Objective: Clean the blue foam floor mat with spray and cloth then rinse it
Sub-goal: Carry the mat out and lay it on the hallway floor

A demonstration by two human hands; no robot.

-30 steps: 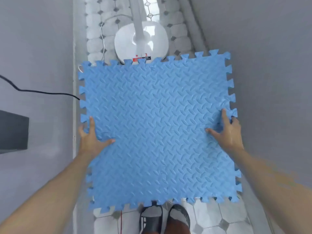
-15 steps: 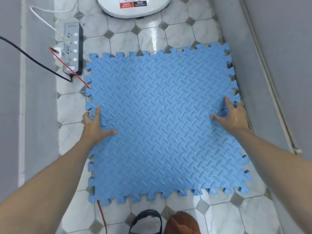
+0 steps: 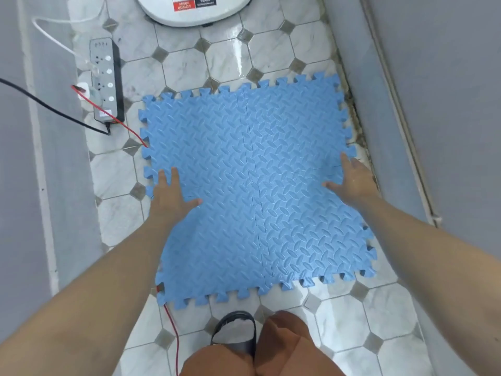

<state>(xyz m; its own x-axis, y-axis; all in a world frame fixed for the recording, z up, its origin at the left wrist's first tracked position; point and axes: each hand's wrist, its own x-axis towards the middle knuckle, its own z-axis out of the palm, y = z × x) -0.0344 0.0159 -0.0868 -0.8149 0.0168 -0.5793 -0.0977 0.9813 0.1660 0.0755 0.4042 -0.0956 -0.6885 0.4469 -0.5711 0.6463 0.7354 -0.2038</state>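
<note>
A narrow strip of wet-looking tiled floor [image 3: 230,61] runs between two grey walls, and the blue foam mat [image 3: 254,191] lies on it, its right edge close against the right wall. Both hands lie flat with straight, spread fingers: the left hand [image 3: 170,196] at the mat's left edge, the right hand [image 3: 352,180] at the right edge, level with each other across the middle. The mat stretches forward and back from the hands, so either is equally near. A power strip [image 3: 105,80] and a red wire [image 3: 127,128] sit just left of it, a hazard once rinsing begins. No spray or cloth is visible
</note>
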